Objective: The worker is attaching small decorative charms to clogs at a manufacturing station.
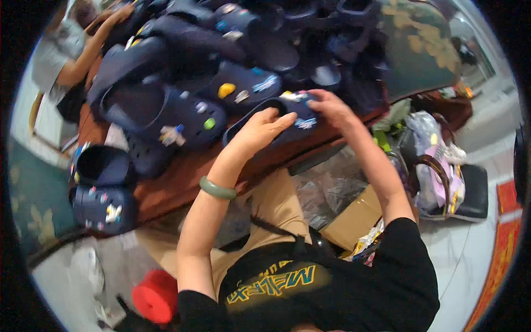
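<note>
A navy foam clog [299, 110] with small colourful charms on its upper is held between my two hands at the table's near edge. My left hand [264, 130] grips it at the foot opening, fingers partly inside and thumb over the rim; a green bangle circles that wrist. At the toe end, my right hand [330, 108] has its fingers and thumb bent onto the upper. Just beyond lies another navy clog [213, 83] with yellow and blue charms. Left of my hands, a larger-looking clog [191, 119] carries green and pale charms. The held clog's sole is mostly hidden.
Many navy clogs pile across the brown-covered table [160, 196]; one decorated clog [102, 202] sits at its left corner. A co-worker [66, 61] reaches in at upper left. Bags [437, 166] rest on a black stool to the right. A cardboard box [354, 218] and red roll [155, 296] are below.
</note>
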Demonstrator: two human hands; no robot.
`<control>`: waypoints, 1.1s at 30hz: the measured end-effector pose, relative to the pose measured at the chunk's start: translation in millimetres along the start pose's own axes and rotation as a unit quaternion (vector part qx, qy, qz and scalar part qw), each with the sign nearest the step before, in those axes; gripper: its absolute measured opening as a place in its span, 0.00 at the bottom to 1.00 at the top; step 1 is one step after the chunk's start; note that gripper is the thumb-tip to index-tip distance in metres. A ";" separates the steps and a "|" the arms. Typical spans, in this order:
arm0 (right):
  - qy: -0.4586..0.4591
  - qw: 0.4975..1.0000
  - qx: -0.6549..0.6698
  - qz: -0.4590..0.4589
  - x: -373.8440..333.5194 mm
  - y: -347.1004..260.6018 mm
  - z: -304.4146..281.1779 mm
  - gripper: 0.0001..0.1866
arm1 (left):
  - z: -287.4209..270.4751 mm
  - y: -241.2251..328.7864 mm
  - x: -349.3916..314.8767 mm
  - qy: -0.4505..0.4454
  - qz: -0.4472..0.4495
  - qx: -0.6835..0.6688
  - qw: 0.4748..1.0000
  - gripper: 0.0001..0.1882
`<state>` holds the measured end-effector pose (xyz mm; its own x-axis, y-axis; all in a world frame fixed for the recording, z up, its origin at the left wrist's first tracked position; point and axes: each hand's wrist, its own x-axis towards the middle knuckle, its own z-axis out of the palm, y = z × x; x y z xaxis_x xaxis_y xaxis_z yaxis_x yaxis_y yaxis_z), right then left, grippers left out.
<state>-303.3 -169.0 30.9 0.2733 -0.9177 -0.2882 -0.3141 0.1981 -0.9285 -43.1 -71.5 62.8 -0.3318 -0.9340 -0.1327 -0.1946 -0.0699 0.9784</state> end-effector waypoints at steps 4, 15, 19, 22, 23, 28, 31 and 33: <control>0.068 0.994 -0.007 -0.088 -3.1 12.5 8.5 0.25 | 27.5 -17.1 49.5 -0.073 -0.033 -0.357 0.930 0.19; 0.254 0.910 -0.132 -0.301 -21.2 21.0 37.3 0.07 | 44.8 -32.0 34.1 0.019 -0.035 -0.229 0.973 0.17; 0.233 0.796 -0.346 -0.439 -34.3 10.1 38.6 0.05 | 44.1 -38.7 10.8 0.006 0.042 -0.335 0.941 0.10; 0.175 0.714 -0.469 -0.489 -39.7 -6.9 30.2 0.13 | 40.6 -34.7 8.0 0.010 0.049 -0.324 0.945 0.13; 0.156 0.706 -0.489 -0.488 -41.5 -12.3 26.5 0.13 | 39.6 -32.6 7.6 0.011 0.036 -0.316 0.948 0.13; 0.085 0.629 -0.609 -0.475 -43.0 -29.5 14.7 0.14 | 43.4 -26.8 7.6 -0.007 0.036 -0.329 0.944 0.15; 0.059 0.592 -0.657 -0.463 -36.0 -34.5 17.6 0.16 | 46.9 -29.4 6.4 0.017 0.036 -0.348 0.937 0.16; 0.051 0.612 -0.652 -0.445 -33.1 -37.7 17.4 0.14 | 46.0 -31.9 7.8 0.013 0.013 -0.325 0.946 0.16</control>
<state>-284.7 -140.1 71.4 0.8262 -0.4930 0.2728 -0.5590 -0.7779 0.2870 -82.0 -60.5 23.3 -0.3035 -0.9463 -0.1112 0.4239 -0.2386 0.8737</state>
